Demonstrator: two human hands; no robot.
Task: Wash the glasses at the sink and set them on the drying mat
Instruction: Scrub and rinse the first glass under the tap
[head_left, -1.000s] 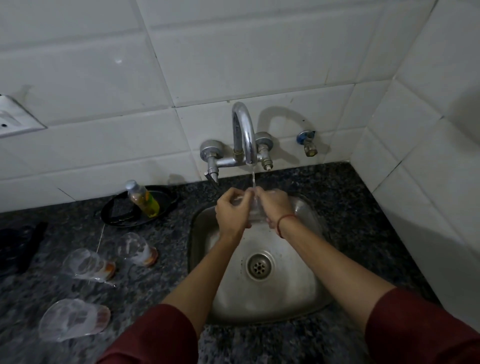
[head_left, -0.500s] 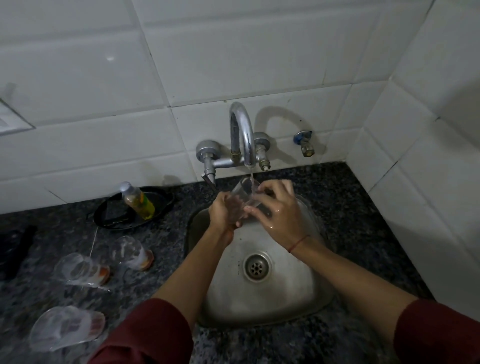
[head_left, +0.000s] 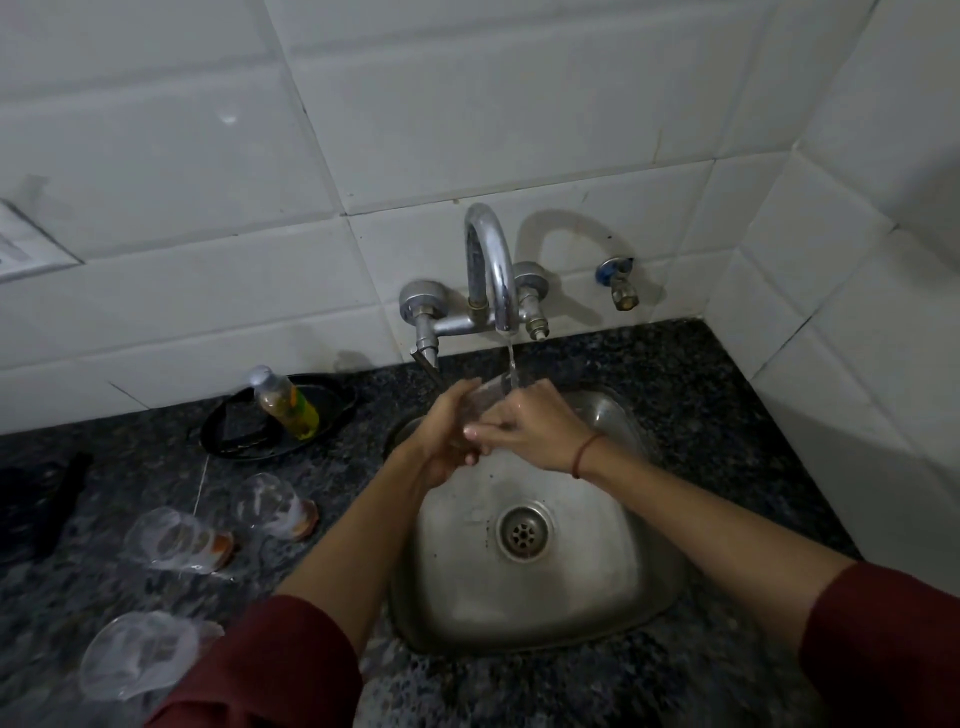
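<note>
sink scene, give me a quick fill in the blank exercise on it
1. Water from the faucet runs onto the glass held in ____ hands.
2. ____ other glasses lie on the counter, left of the sink.
3. The small bottle rests in a ____ dish.
4. The right hand has a red ____ at its wrist.

Missing words: both; three; black; thread

No text can be read — the bottle's (head_left: 287, 404) label is blurred.

Dark speckled granite counter (head_left: 675, 395), steel sink (head_left: 613, 587) set in; three glasses (head_left: 176, 538) lying leftward, black tray (head_left: 337, 410) behind
</note>
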